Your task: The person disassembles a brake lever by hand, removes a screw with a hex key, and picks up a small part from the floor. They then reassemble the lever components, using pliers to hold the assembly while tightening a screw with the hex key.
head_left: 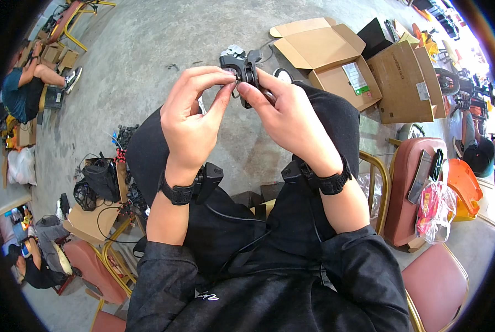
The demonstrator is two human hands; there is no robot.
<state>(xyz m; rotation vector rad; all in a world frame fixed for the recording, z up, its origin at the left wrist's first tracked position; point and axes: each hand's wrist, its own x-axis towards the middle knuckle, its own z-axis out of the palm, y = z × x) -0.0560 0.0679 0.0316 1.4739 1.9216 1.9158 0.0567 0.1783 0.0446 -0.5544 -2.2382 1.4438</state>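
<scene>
Over the floor, just beyond my knees, I hold up a small black and silver mechanical part (247,71) with rounded black arms and a metal block at its top. My right hand (298,119) is closed round its right side, with the thumb pressing its lower front. My left hand (193,119) pinches thumb and forefinger together against the part's left side. Whatever sits between those left fingertips is too small to make out. Both wrists wear black straps with black box-shaped modules.
An opened cardboard box (327,77) and a taller carton (399,83) stand ahead right. A padded chair (405,193) with a plastic bag (435,210) is at my right. Black bags (101,178) and cables lie left. Other people (23,91) sit along the left side.
</scene>
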